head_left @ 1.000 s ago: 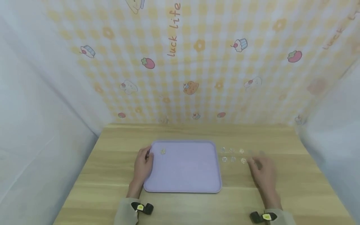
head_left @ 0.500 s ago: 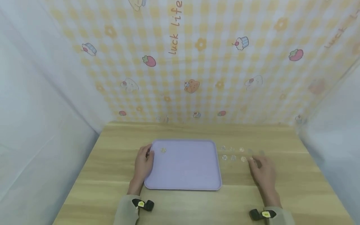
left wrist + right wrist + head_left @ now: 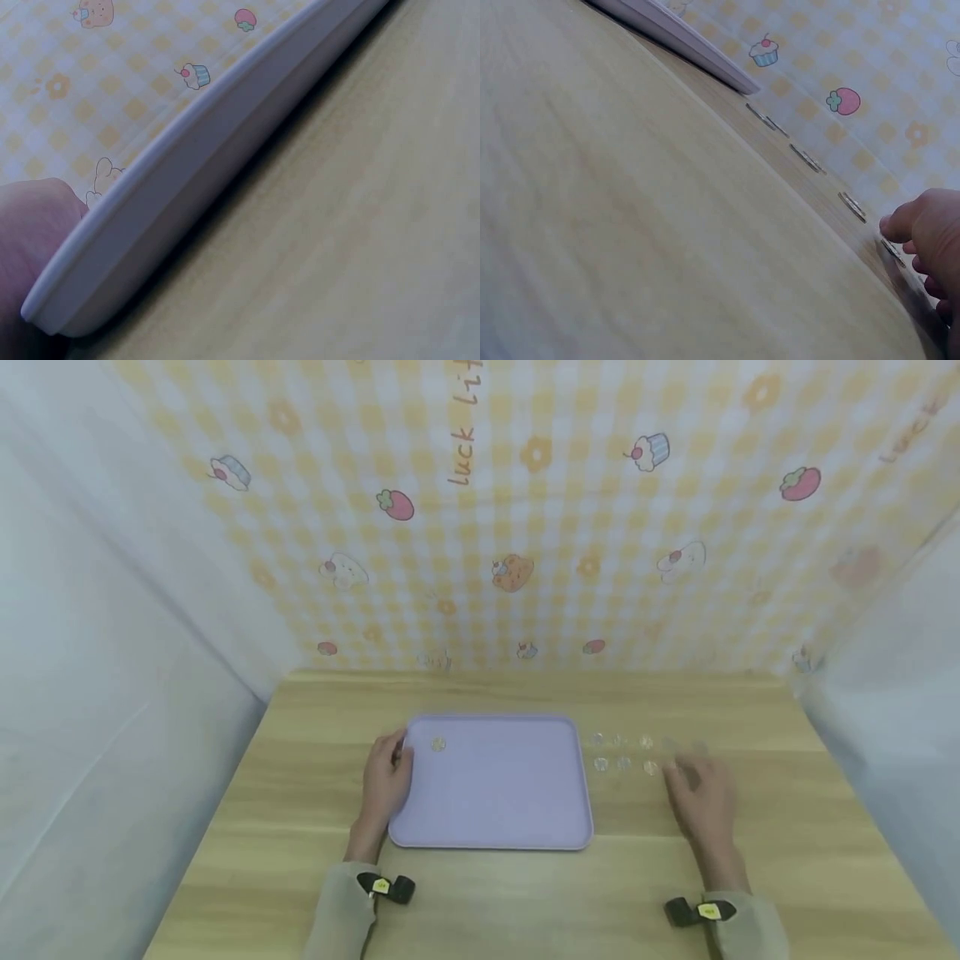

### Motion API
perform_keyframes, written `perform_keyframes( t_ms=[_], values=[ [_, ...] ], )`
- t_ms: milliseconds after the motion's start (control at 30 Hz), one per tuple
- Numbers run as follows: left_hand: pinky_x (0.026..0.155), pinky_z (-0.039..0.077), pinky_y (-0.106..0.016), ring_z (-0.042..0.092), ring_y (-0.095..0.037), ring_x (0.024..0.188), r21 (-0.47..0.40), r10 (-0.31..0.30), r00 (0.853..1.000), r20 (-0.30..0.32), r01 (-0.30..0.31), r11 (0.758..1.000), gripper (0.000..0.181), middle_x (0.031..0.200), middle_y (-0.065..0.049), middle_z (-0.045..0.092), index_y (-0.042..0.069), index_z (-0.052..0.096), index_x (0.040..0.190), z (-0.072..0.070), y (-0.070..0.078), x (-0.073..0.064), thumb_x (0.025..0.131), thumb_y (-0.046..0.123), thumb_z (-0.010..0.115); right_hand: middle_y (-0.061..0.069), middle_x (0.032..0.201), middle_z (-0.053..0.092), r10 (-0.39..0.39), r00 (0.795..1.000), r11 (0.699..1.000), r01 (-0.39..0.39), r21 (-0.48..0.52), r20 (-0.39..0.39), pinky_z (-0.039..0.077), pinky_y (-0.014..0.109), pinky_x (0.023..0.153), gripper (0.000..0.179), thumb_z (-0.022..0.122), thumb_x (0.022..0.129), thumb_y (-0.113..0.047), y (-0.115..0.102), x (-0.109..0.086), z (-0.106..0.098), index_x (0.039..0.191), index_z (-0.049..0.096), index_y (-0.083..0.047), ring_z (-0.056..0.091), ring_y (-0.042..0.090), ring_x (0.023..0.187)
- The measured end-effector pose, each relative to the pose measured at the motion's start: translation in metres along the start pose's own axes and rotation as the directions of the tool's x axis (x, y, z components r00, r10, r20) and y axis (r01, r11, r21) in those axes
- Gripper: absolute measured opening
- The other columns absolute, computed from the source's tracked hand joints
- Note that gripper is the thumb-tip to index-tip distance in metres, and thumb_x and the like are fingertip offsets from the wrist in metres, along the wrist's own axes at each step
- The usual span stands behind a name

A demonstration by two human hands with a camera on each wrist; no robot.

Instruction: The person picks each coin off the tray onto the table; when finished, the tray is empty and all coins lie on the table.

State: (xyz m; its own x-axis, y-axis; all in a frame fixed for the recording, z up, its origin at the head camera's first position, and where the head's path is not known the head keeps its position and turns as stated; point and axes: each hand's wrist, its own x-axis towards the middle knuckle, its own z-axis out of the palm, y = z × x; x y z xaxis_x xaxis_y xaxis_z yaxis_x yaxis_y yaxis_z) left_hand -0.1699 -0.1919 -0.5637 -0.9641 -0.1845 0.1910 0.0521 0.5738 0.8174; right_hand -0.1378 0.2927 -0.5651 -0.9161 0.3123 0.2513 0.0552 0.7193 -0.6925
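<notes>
A lilac rectangular tray (image 3: 491, 793) lies on the wooden table, with one coin (image 3: 438, 744) near its far left corner. My left hand (image 3: 386, 781) grips the tray's left edge, thumb over the rim; the left wrist view shows the thumb (image 3: 37, 225) against the tray's side wall (image 3: 187, 157). To the right of the tray, small round coins (image 3: 624, 763) lie in two rows. My right hand (image 3: 703, 793) is at the right end of the near row, blurred in the head view. In the right wrist view its thumb and curled fingers close about a coin (image 3: 892, 253) at table level.
Two faint coins (image 3: 700, 747) lie beyond the right hand in the far row. A yellow checked cloth (image 3: 517, 527) hangs behind the table (image 3: 480, 902), and pale cloth walls stand on both sides. Each wrist carries a small black camera (image 3: 397, 889).
The head view has tilted downward slightly, so the scene shifts up. The left hand stays on the tray. The right hand stays at the same coin, its fingers making small movements.
</notes>
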Motion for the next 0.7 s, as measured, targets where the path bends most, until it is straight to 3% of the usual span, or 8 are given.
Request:
perform_keyframes(
  t_ms=[167, 300, 400, 567, 633, 700],
  values=[
    [0.088, 0.050, -0.040, 0.057, -0.025, 0.103, 0.005, -0.027, 1.000, 0.009, 0.027, 1.000, 0.040, 0.118, -0.014, 0.059, 0.003, 0.055, 0.139, -0.001, 0.004, -0.003, 0.101, 0.017, 0.055, 0.022, 0.113, 0.062, -0.026, 0.997, 0.994, 0.033, 0.103, -0.072, 0.035, 0.047, 0.093, 0.030, 0.069, 0.092, -0.020, -0.003, -0.005, -0.001, 0.113, 0.068, 0.002, 0.050, 0.031, 0.108],
    [0.087, 0.050, -0.039, 0.057, -0.023, 0.103, 0.019, -0.037, 0.999, 0.016, 0.037, 0.999, 0.040, 0.119, -0.012, 0.059, 0.004, 0.055, 0.139, -0.003, 0.003, -0.007, 0.101, 0.017, 0.054, 0.017, 0.108, 0.063, 0.016, 0.995, 0.987, 0.000, 0.158, -0.100, 0.034, 0.037, 0.089, 0.029, 0.069, 0.091, -0.016, -0.006, -0.013, 0.000, 0.115, 0.068, 0.000, 0.048, 0.022, 0.103],
    [0.086, 0.050, -0.036, 0.057, -0.021, 0.102, 0.033, -0.042, 0.999, 0.022, 0.041, 0.999, 0.040, 0.119, -0.010, 0.059, 0.004, 0.055, 0.139, -0.004, 0.001, -0.009, 0.102, 0.018, 0.053, 0.017, 0.113, 0.063, 0.042, 0.995, 0.982, -0.024, 0.188, -0.090, 0.036, 0.040, 0.092, 0.029, 0.067, 0.091, -0.014, -0.010, -0.019, 0.001, 0.117, 0.067, -0.002, 0.050, 0.024, 0.106],
    [0.084, 0.050, -0.035, 0.057, -0.021, 0.100, 0.036, -0.045, 0.999, 0.016, 0.044, 0.998, 0.039, 0.117, -0.010, 0.059, 0.004, 0.055, 0.139, -0.003, 0.000, -0.010, 0.102, 0.017, 0.054, 0.020, 0.125, 0.061, 0.047, 0.998, 0.972, -0.037, 0.232, -0.038, 0.034, 0.057, 0.107, 0.033, 0.068, 0.092, -0.016, -0.024, -0.021, 0.004, 0.121, 0.065, -0.002, 0.046, 0.036, 0.128],
    [0.085, 0.050, -0.036, 0.056, -0.022, 0.100, 0.029, -0.038, 0.999, 0.011, 0.038, 0.999, 0.039, 0.116, -0.011, 0.059, 0.004, 0.055, 0.138, -0.003, 0.002, -0.007, 0.102, 0.017, 0.054, 0.019, 0.126, 0.060, 0.044, 0.999, 0.972, -0.038, 0.231, -0.020, 0.035, 0.055, 0.107, 0.036, 0.070, 0.092, -0.021, -0.029, -0.020, 0.008, 0.123, 0.065, -0.003, 0.046, 0.035, 0.129],
    [0.084, 0.050, -0.037, 0.056, -0.022, 0.100, 0.021, -0.029, 1.000, 0.005, 0.029, 0.999, 0.039, 0.116, -0.011, 0.059, 0.004, 0.055, 0.138, -0.002, 0.003, -0.004, 0.102, 0.018, 0.054, 0.017, 0.123, 0.061, 0.034, 0.999, 0.975, -0.032, 0.221, -0.003, 0.039, 0.048, 0.100, 0.037, 0.071, 0.092, -0.024, -0.036, -0.019, 0.014, 0.124, 0.065, -0.005, 0.051, 0.030, 0.119]
  ],
)
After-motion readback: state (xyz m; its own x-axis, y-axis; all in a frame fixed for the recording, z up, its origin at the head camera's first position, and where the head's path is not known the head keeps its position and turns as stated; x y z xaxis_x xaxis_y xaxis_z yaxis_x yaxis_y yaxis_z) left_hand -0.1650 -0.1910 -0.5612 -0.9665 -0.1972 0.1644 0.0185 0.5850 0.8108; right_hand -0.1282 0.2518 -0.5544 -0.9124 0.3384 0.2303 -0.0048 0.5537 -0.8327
